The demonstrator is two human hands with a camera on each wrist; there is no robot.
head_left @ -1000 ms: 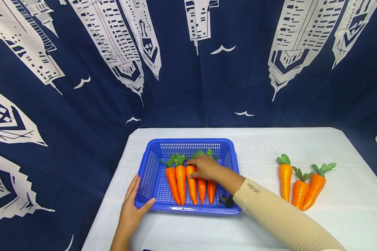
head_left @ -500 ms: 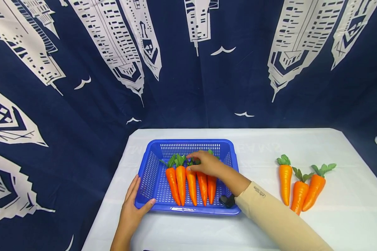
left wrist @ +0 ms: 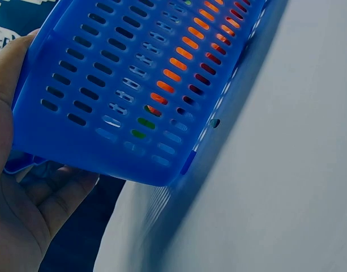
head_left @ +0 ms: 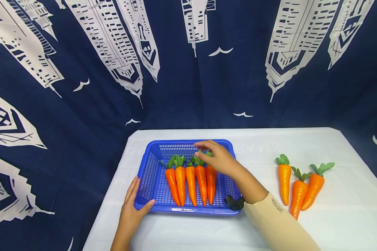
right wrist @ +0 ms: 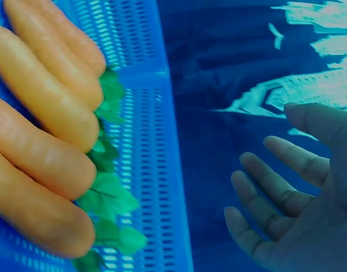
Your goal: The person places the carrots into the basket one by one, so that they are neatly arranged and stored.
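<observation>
Several orange carrots (head_left: 191,184) with green leaves lie side by side in a blue perforated plastic basket (head_left: 188,210). My left hand (head_left: 132,209) rests against the basket's near left corner, its fingers along the left side and the thumb at the front rim. In the left wrist view, part of the left hand (left wrist: 17,221) shows beside the basket wall (left wrist: 94,141). Over the leafy ends at the basket's right, my right hand (head_left: 218,158) hovers and holds nothing. The right wrist view shows that hand (right wrist: 298,209) with fingers apart, clear of the carrots (right wrist: 43,90).
Three more carrots (head_left: 298,195) lie grouped on the white table (head_left: 260,184) to the right. A black device (head_left: 234,203) is at the right wrist, over the basket's near right corner. A dark blue cloth (head_left: 176,94) with white buildings hangs behind.
My right hand has let go of the carrot leaves and lifted away to the right and back. The carrots on the right of the row show more fully. My left hand stays put.
</observation>
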